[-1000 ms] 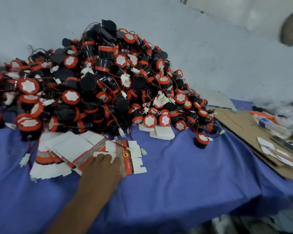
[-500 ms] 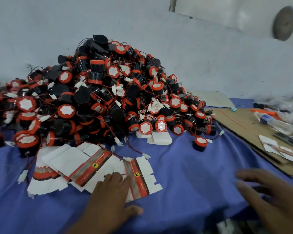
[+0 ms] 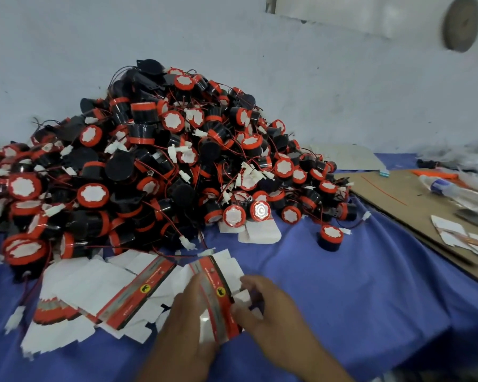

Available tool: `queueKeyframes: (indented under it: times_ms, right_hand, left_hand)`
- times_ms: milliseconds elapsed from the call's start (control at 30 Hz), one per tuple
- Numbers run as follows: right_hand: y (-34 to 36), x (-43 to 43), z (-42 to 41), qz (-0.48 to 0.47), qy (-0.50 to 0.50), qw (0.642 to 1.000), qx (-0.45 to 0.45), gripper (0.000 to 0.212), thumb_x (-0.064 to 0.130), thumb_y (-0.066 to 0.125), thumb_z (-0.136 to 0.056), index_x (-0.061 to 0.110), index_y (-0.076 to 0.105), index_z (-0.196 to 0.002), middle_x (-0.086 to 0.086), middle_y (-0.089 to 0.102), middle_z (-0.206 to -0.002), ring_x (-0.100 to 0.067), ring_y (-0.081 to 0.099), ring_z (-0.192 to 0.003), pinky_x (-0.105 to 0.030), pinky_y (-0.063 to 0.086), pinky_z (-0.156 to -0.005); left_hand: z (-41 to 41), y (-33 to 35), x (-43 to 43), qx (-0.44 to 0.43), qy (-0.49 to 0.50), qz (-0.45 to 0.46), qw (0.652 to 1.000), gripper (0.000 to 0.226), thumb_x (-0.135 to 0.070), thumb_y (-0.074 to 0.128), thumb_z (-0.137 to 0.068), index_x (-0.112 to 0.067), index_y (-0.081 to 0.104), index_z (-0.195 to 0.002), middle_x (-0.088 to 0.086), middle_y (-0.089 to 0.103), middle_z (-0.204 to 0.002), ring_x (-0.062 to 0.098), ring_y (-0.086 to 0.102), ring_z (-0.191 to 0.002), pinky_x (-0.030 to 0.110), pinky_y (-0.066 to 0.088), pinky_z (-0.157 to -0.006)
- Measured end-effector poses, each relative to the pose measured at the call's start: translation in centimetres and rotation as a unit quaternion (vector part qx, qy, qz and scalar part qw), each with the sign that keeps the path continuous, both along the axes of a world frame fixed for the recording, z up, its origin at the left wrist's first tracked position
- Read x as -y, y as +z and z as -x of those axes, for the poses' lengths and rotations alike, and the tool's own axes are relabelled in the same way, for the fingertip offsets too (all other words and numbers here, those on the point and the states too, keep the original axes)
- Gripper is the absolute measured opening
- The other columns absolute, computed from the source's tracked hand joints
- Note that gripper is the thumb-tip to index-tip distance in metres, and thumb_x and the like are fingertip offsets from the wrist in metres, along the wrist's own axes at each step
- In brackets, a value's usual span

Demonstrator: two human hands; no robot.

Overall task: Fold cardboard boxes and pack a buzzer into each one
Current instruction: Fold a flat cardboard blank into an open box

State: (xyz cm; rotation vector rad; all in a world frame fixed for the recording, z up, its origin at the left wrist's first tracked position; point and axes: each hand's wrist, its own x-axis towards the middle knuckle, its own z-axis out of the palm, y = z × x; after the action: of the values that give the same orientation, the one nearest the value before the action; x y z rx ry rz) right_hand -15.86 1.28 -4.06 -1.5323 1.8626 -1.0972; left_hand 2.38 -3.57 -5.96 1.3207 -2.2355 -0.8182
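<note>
- Currently both hands work one flat box blank (image 3: 218,282) close to the front edge of the blue-draped bench (image 3: 356,299), about midway along it.
- The left hand (image 3: 185,329) grips the blank's left side, fingers curled over the printed red strip, probably to steady it while the other side is worked.
- The right hand (image 3: 273,312) pinches the white flaps on the blank's right edge between thumb and fingers. I judge this to be the start of opening the blank into a tube.
- The blank looks raised a little off the bench, though blur hides how much.
- A fanned stack of blanks (image 3: 94,293) lies just left of the hands, towards the front left corner, handy for the next pick.
- Behind it the heap of buzzers (image 3: 163,161) fills the back left of the bench, their wires and white plugs tangled together.
- One lone buzzer (image 3: 330,238) stands apart at the heap's right foot and would probably be the easiest to take without snagging wires.
- No box is folded yet and no buzzer is packed, so the task is at an early step.
- Along the right edge sits a cardboard sheet (image 3: 398,205) carrying a plastic bottle (image 3: 453,191).
</note>
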Motion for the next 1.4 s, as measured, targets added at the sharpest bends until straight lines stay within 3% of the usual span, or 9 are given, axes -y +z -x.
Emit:
queueKeyframes:
  times_ms: [100, 267, 467, 600, 867, 1000, 1133, 1300, 1400]
  right_hand:
    - [0.0, 0.1, 0.3, 0.021, -0.033, 0.998, 0.045, 0.036, 0.022, 0.076, -0.089, 0.041, 0.058, -0.113, 0.012, 0.064, -0.094, 0.003, 0.059, -0.076, -0.013, 0.049, -0.071]
    - [-0.3, -0.4, -0.1, 0.045, -0.02, 0.992, 0.119, 0.05, 0.008, 0.073, -0.091, 0.037, 0.051, -0.125, 0.012, 0.073, -0.094, 0.0, 0.052, -0.066, -0.017, 0.05, -0.071]
    - [-0.1, -0.7, -1.7, 0.072, -0.002, 0.988, 0.138, 0.059, 0.008, 0.073, -0.091, 0.04, 0.046, -0.131, 0.014, 0.074, -0.097, -0.005, 0.066, -0.086, -0.018, 0.05, -0.091]
    - [0.3, -1.6, -2.7, 0.114, 0.048, 0.976, 0.177, 0.045, 0.025, 0.064, -0.098, 0.041, 0.047, -0.135, 0.015, 0.074, -0.11, -0.006, 0.067, -0.109, -0.024, 0.052, -0.097]
    - [1.9, -1.8, -3.7, 0.195, 0.035, 0.933, 0.299, 0.023, 0.029, 0.08, -0.075, 0.034, 0.062, -0.089, -0.007, 0.067, -0.083, -0.012, 0.06, -0.066, -0.025, 0.052, -0.066]
    - [2.4, -1.5, -3.2, 0.179, 0.028, 0.914, 0.363, 0.03, 0.005, 0.08, -0.08, 0.013, 0.056, -0.096, -0.003, 0.067, -0.074, -0.018, 0.061, -0.062, -0.028, 0.057, -0.065]
    - [1.8, -1.0, -3.0, 0.144, -0.031, 0.938, 0.314, 0.046, -0.015, 0.074, -0.079, 0.013, 0.049, -0.107, 0.001, 0.063, -0.081, -0.018, 0.058, -0.063, -0.03, 0.058, -0.063]
    - [1.6, -0.3, -2.8, 0.041, 0.055, 0.927, 0.368, 0.058, 0.027, 0.081, -0.074, 0.031, 0.059, -0.128, -0.002, 0.071, -0.119, -0.025, 0.069, -0.112, -0.045, 0.06, -0.09]
    - [1.5, -0.1, -2.9, 0.047, 0.17, 0.877, 0.446, 0.039, 0.045, 0.078, -0.076, 0.042, 0.074, -0.115, 0.007, 0.075, -0.115, -0.011, 0.069, -0.111, -0.028, 0.057, -0.087]
  left_hand:
    - [0.5, 0.7, 0.5, -0.065, 0.009, -0.007, 0.998, 0.09, -0.015, 0.069, -0.089, -0.027, 0.007, -0.154, 0.011, 0.049, -0.135, 0.024, 0.05, -0.123, 0.015, 0.036, -0.09]
    - [0.6, 0.8, 0.8, -0.135, 0.092, 0.007, 0.987, 0.095, -0.008, 0.077, -0.081, -0.032, 0.021, -0.154, -0.01, 0.053, -0.102, 0.004, 0.053, -0.092, 0.016, 0.039, -0.074]
    - [1.1, 1.9, 0.2, -0.194, 0.119, -0.036, 0.973, 0.104, -0.055, 0.081, -0.068, -0.043, 0.019, -0.15, -0.022, 0.056, -0.11, 0.009, 0.049, -0.113, 0.038, 0.039, -0.101]
    - [0.5, 2.6, 0.7, -0.29, 0.139, -0.122, 0.939, 0.121, -0.064, 0.081, -0.04, -0.04, 0.027, -0.146, -0.006, 0.065, -0.104, 0.01, 0.063, -0.097, 0.034, 0.048, -0.085]
    - [0.3, 3.2, 0.3, -0.395, 0.116, -0.124, 0.903, 0.081, -0.057, 0.093, -0.039, -0.044, 0.048, -0.105, -0.008, 0.076, -0.088, 0.011, 0.073, -0.074, 0.024, 0.057, -0.06]
    - [0.3, 3.3, 0.3, -0.41, 0.077, -0.098, 0.904, 0.069, -0.041, 0.088, -0.043, -0.03, 0.055, -0.102, -0.002, 0.076, -0.081, 0.01, 0.071, -0.066, 0.016, 0.054, -0.054]
    - [0.7, 3.4, -0.3, -0.419, 0.049, -0.105, 0.901, 0.067, -0.05, 0.092, -0.036, -0.048, 0.054, -0.092, -0.003, 0.077, -0.086, 0.015, 0.075, -0.076, 0.021, 0.058, -0.059]
    - [1.1, 2.6, -0.6, -0.453, -0.028, -0.08, 0.887, 0.065, -0.027, 0.09, -0.042, -0.041, 0.058, -0.097, 0.012, 0.075, -0.101, 0.03, 0.073, -0.093, 0.027, 0.06, -0.072]
    - [1.1, 2.8, -0.7, -0.449, -0.081, -0.079, 0.886, 0.068, -0.031, 0.093, -0.048, -0.044, 0.058, -0.105, 0.011, 0.071, -0.111, 0.032, 0.07, -0.101, 0.029, 0.058, -0.078]
